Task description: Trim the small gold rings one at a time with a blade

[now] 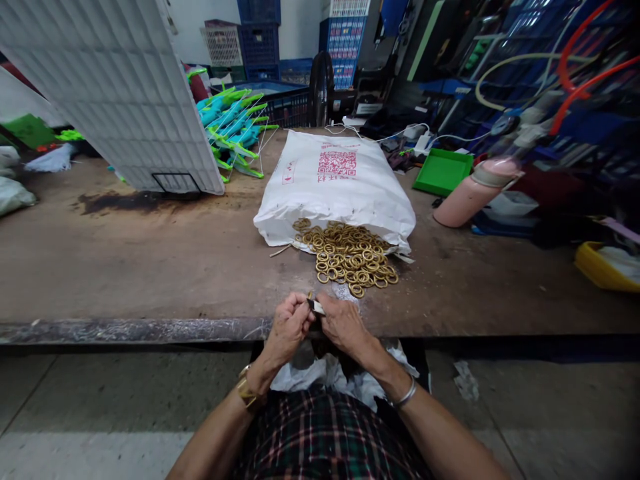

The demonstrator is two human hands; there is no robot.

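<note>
My left hand [290,323] is closed at the table's front edge, its fingertips pinching a gold-coloured ring [309,295], of which only a sliver shows. Close against it, my right hand [345,323] grips a small blade [316,307], dark at the tip and pale along its body. The blade meets the fingertips of my left hand. Just beyond my hands, a heap of gold-coloured rings [357,257] spills from the open mouth of a white sack [300,173] with red print, which lies on its side.
On the brown table [150,267], a white ribbed panel [130,87] stands at left, with green and turquoise plastic parts [235,130] behind it. To the right are a green tray [443,171], a pink bottle [465,200] and a yellow container [603,267]. White cloth [320,375] covers my lap.
</note>
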